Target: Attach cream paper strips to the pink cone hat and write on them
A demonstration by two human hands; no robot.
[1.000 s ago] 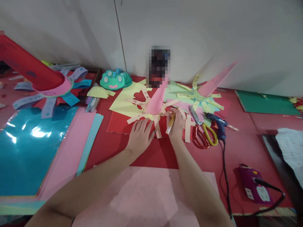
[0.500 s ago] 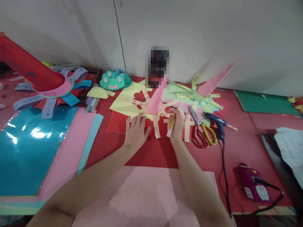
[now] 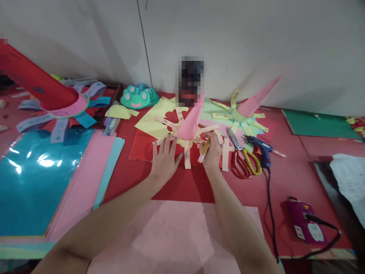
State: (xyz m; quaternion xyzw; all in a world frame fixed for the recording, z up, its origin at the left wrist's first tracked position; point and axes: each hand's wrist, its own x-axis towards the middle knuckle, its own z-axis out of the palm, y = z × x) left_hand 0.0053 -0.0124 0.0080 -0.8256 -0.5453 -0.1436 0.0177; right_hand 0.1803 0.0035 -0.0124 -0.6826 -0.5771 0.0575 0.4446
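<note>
A pink paper cone point(image 3: 189, 123) stands on a pale scalloped base with paper strips point(image 3: 187, 154) fanning out around it. Letters are written on the strips at its upper left. My left hand point(image 3: 164, 156) lies with fingers spread at the left of the base, touching a strip. In my right hand point(image 3: 212, 150), closed at the right side of the cone, is a yellow pen with a white end point(image 3: 206, 146). Its writing tip is too small to make out. Loose pale strips point(image 3: 225, 154) lie just right of that hand. Red paper point(image 3: 142, 146) is underneath.
Scissors point(image 3: 242, 156) and a blue glue gun point(image 3: 262, 150) with a cord lie to the right, near a purple power box point(image 3: 306, 220). A second cone craft point(image 3: 259, 99) stands behind them. Blue glossy sheets point(image 3: 37, 182) and a green frog cutout point(image 3: 137, 97) are leftward.
The pink cone has shifted slightly right, and its strips have turned a little. My left hand has moved slightly with it. The pen in my right hand has tilted and moved slightly left.
</note>
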